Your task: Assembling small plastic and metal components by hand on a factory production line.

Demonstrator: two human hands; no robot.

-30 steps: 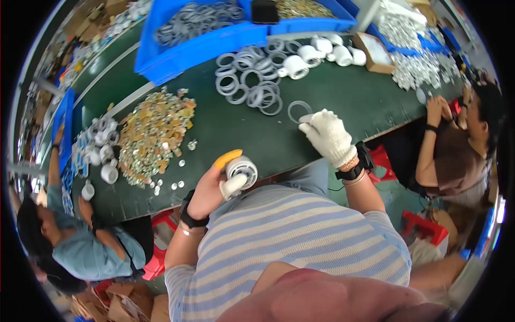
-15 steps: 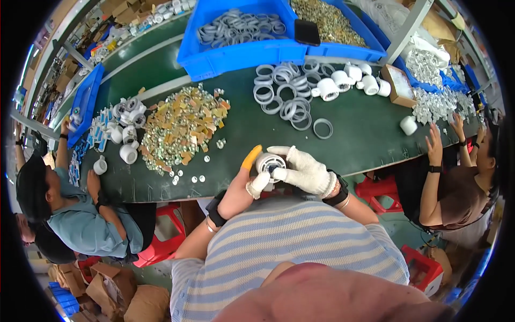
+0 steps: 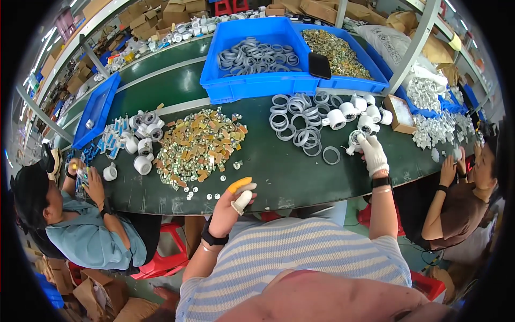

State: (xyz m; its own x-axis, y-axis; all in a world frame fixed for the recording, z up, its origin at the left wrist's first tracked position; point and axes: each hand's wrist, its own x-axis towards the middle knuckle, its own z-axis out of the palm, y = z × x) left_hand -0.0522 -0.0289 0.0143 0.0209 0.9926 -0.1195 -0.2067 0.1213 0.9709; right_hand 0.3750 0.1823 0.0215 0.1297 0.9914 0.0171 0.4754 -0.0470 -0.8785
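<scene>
My right hand (image 3: 374,156), in a white glove, reaches out over the green table and grips a white round housing (image 3: 354,140) with a dark inside. This housing sits at the near edge of a cluster of similar white housings (image 3: 335,119). Close to my body, my left hand (image 3: 229,208) hangs at the table's front edge. A yellow cot covers one finger and a white cot the thumb; the fingers are loosely bent and apart, with nothing visible between them. Grey rings (image 3: 331,155) lie to the left of my right hand.
A heap of small gold-and-clear parts (image 3: 198,145) lies left of centre. Blue bins (image 3: 257,88) with rings and small parts stand at the back, a dark phone (image 3: 319,65) on their rim. Co-workers sit at left (image 3: 91,225) and right (image 3: 456,204). A metal post (image 3: 413,48) rises at right.
Both hands were together in front of my body, holding a white housing. My right hand has since moved forward and right to the housing cluster; my left hand has come away and dropped left.
</scene>
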